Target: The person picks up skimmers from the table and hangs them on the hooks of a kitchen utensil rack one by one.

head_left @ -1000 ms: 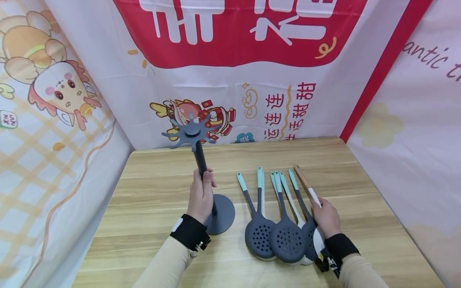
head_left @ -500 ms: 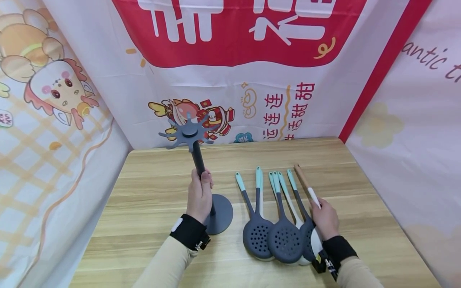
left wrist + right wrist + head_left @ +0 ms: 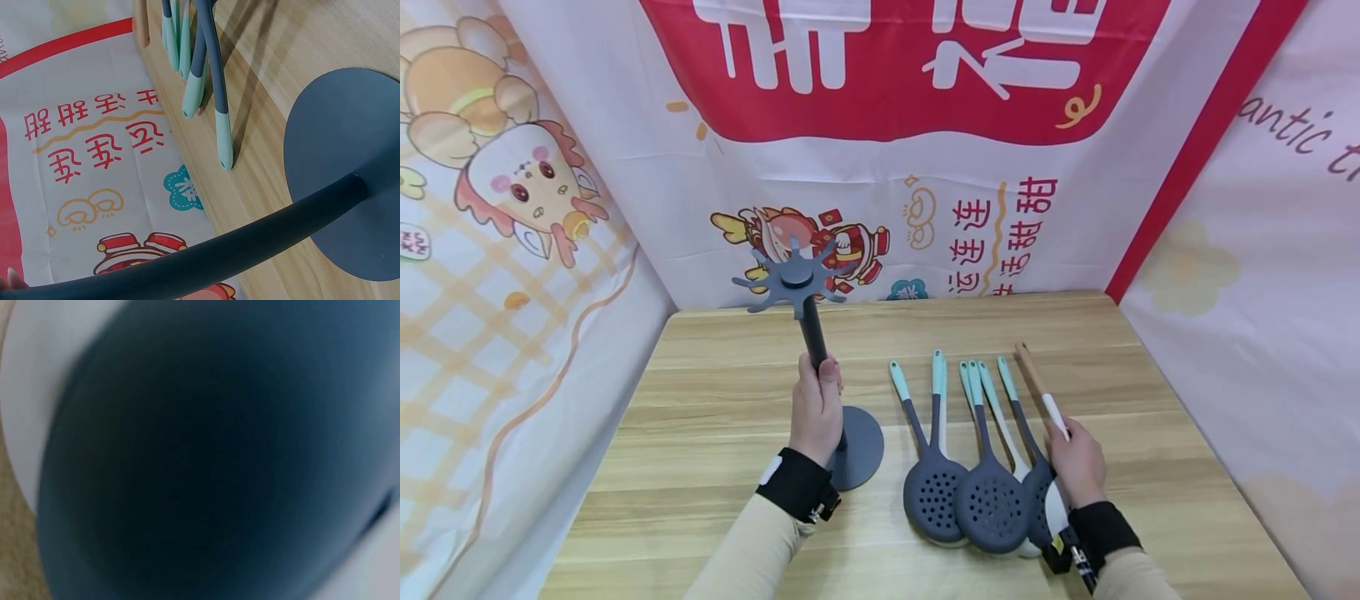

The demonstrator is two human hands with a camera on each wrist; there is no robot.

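Observation:
My left hand (image 3: 817, 408) grips the post of a dark grey utensil stand (image 3: 812, 332) with a ring of hooks on top and a round base on the table. In the left wrist view its post (image 3: 250, 240) crosses the lower part. My right hand (image 3: 1077, 462) holds a white utensil with a wooden handle end (image 3: 1032, 371); its white head (image 3: 1056, 507) shows beside the hand, its exact kind unclear. Just left of it lie dark grey skimmers (image 3: 992, 507) with mint handles, overlapping white-shafted utensils. A blurred dark rounded surface (image 3: 200, 450) fills the right wrist view.
The wooden table (image 3: 700, 467) ends against a printed cloth (image 3: 850, 158) at the back, with more cloth hanging at both sides. Another skimmer (image 3: 934, 496) lies at the left of the utensil row, closest to the stand's base.
The head view shifts slightly. Both hands keep their holds and stay nearly in place; the stand and the utensils have not visibly moved on the table.

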